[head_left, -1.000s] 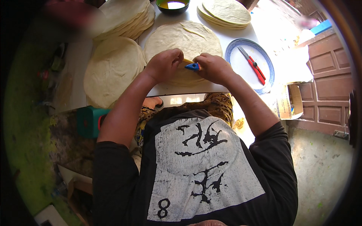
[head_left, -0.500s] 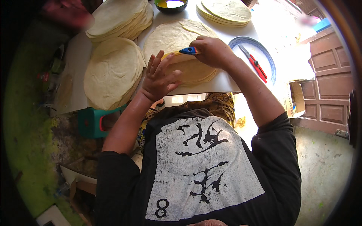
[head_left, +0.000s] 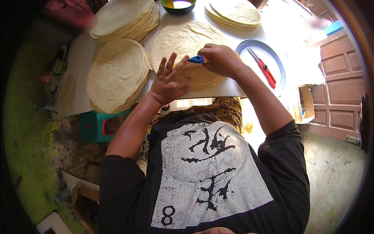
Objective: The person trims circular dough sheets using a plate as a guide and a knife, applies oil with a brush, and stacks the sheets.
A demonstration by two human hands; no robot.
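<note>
Several thin round dough sheets point(head_left: 181, 35) lie stacked in front of me, their near part shaded under my hands. My left hand point(head_left: 170, 82) rests over the stack's near left edge, its fingers spread and holding nothing. At the right side of the stack, my right hand point(head_left: 222, 60) is closed around a blue handle point(head_left: 198, 59). This handle tapers leftward and has a hole near its end, like a flat brush's handle. Its other end is hidden by my hand. The handle's tip comes close to my left fingertips.
Dough stacks lie at left point(head_left: 115, 74), far left point(head_left: 120, 17) and far right point(head_left: 233, 13). A dark bowl of yellow liquid point(head_left: 178, 8) stands at the back. A blue-rimmed plate point(head_left: 279, 62) holds a red-handled knife point(head_left: 266, 71). A green stool point(head_left: 91, 126) stands below the table.
My right hand and the blue handle have shifted slightly down and to the right. My left hand has moved a little rightward, its fingers still spread.
</note>
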